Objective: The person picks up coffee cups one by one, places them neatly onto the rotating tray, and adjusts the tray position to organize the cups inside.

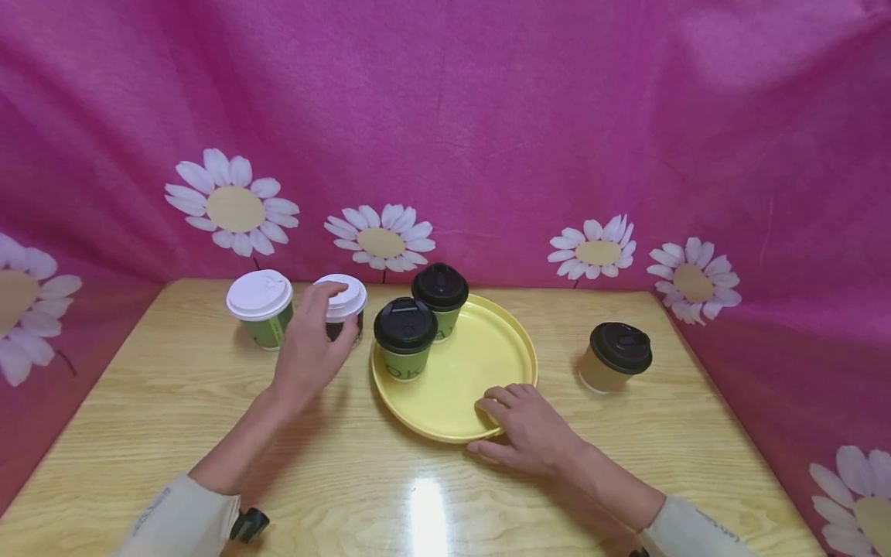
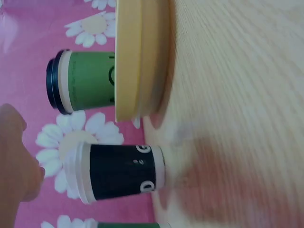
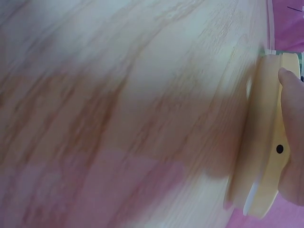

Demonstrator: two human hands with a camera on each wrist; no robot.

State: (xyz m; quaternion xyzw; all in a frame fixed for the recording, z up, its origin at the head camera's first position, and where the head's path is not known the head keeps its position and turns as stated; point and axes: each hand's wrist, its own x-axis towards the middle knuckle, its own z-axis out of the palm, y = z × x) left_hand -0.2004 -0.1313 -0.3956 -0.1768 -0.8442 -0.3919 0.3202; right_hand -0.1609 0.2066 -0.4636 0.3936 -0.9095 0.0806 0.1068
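Observation:
My left hand (image 1: pixel 309 352) is beside a black paper cup with a white lid (image 1: pixel 353 297), thumb and fingers spread apart. In the left wrist view a gap shows between that hand (image 2: pixel 19 166) and the black cup (image 2: pixel 123 171). At the front right, my right hand (image 1: pixel 532 433) holds the rim of a round yellow tray (image 1: pixel 480 363), fingers over the inside and thumb outside. Two green cups with black lids, a front one (image 1: pixel 406 340) and a back one (image 1: pixel 445 302), stand upright on the tray's left part.
A green cup with a white lid (image 1: pixel 261 305) stands on the wooden table (image 1: pixel 334 480), left of the black cup. To the tray's right is a tan cup with a black lid (image 1: pixel 616 356). A pink cloth with daisies (image 1: pixel 487 139) hangs behind and at both sides.

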